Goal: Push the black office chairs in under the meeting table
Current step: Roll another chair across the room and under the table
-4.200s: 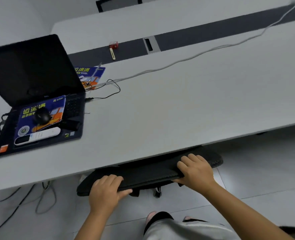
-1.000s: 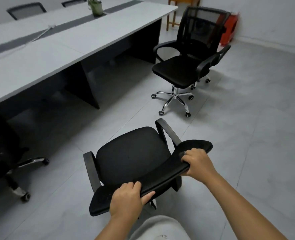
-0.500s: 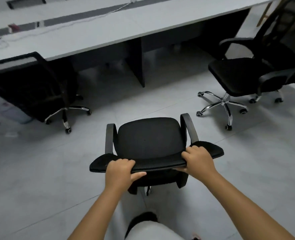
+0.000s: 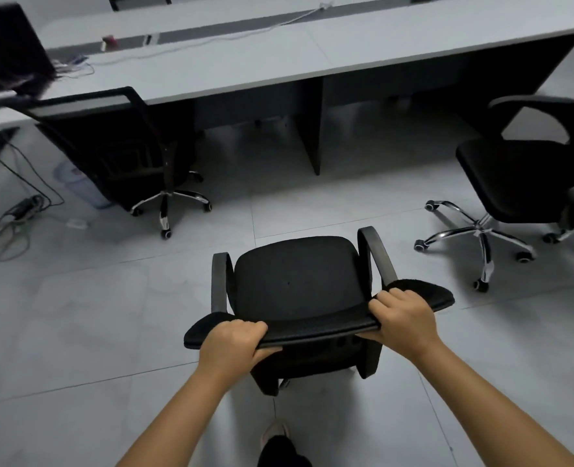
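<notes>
Gripping chair (image 4: 295,284) backrest top with left hand (image 4: 231,342) and right hand (image 4: 403,325), fingers curled over the edge, steering it square toward the table (image 4: 278,62) gap.

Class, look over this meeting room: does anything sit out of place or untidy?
Yes. The black office chair on the right stands away from the grey meeting table, turned sideways. Tangled cables lie loose on the floor at left.
</notes>
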Available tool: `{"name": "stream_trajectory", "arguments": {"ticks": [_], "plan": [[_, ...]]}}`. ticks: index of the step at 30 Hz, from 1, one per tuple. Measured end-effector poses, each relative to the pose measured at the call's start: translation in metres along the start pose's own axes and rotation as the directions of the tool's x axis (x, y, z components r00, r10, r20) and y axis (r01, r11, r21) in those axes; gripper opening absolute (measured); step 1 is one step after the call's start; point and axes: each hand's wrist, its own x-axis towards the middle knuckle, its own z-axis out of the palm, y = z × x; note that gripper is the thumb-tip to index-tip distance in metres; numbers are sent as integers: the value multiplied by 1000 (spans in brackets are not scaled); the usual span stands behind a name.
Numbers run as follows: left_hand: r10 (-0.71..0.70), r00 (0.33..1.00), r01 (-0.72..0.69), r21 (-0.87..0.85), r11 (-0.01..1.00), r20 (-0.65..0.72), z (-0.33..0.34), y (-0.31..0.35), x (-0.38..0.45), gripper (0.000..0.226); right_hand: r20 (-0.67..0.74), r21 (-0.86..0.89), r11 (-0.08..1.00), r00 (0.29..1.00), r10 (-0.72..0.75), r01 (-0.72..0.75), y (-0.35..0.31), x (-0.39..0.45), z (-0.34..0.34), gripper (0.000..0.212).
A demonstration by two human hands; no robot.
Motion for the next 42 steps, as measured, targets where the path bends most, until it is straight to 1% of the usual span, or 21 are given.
{"name": "stream_trajectory", "arguments": {"ticks": [3, 8, 11, 12, 15, 16, 18, 20, 22, 25, 28, 30, 33, 35, 37, 39, 40, 42], "plan": [[0, 995, 0, -3, 1000, -99, 13, -13, 17, 70, 8, 17, 1000, 1000, -1, 1, 11, 21, 19, 64], [-28, 993, 32, 31, 999, -118, 32, -54, 63, 70, -10, 40, 999, 1000, 14, -13, 28, 70, 63, 65], [-15, 982, 22, 38, 999, -188, 43, -89, 92, 70, 7, 28, 1000, 1000, 12, -13, 30, 108, 95, 65], [-10, 982, 19, 43, 999, -190, 46, -102, 102, 71, 28, 10, 1000, 999, 19, -19, 30, 122, 103, 64], [18, 987, -4, 84, 996, -162, 54, -135, 136, 73, 87, -37, 999, 996, 28, -25, 34, 157, 126, 50], [31, 988, -18, 86, 996, -150, 58, -146, 148, 72, 99, -45, 999, 995, 28, -23, 37, 165, 134, 49], [57, 990, -46, 85, 995, -127, 68, -167, 174, 64, 80, -56, 998, 996, 32, -28, 46, 181, 153, 52], [64, 993, -57, 75, 996, -103, 76, -182, 200, 51, 45, -52, 998, 998, 45, -42, 57, 200, 169, 61], [43, 995, -38, 55, 998, -88, 86, -193, 222, 47, 30, -59, 998, 999, 27, -25, 69, 220, 184, 59], [-1, 998, 5, 56, 998, -69, 99, -211, 253, 46, 84, -73, 997, 996, 8, -2, 87, 258, 207, 49], [16, 999, -13, 75, 997, -33, 109, -234, 290, 45, 135, -69, 998, 991, 0, 9, 106, 293, 234, 49], [27, 999, -23, 81, 996, -42, 119, -251, 315, 51, 125, -43, 999, 992, 10, -4, 119, 315, 252, 49], [13, 996, -9, 48, 999, -85, 138, -274, 352, 70, 73, -25, 1000, 997, 3, -1, 139, 348, 280, 56], [-2, 996, 7, 56, 998, -92, 151, -287, 378, 73, 78, -15, 1000, 997, -22, 23, 157, 373, 300, 52], [-27, 999, 29, 71, 997, -37, 158, -295, 408, 65, 110, 10, 1000, 994, -28, 27, 177, 398, 318, 51], [-50, 998, 47, 91, 995, 37, 163, -303, 442, 44, 142, 23, 1000, 990, -9, 6, 198, 424, 336, 52], [-59, 996, 53, 93, 994, 67, 166, -306, 459, 40, 147, 27, 1000, 989, -10, 6, 207, 435, 345, 52], [-85, 992, 75, 108, 991, 89, 174, -315, 490, 44, 146, 35, 999, 989, -20, 15, 226, 457, 366, 53]]}}
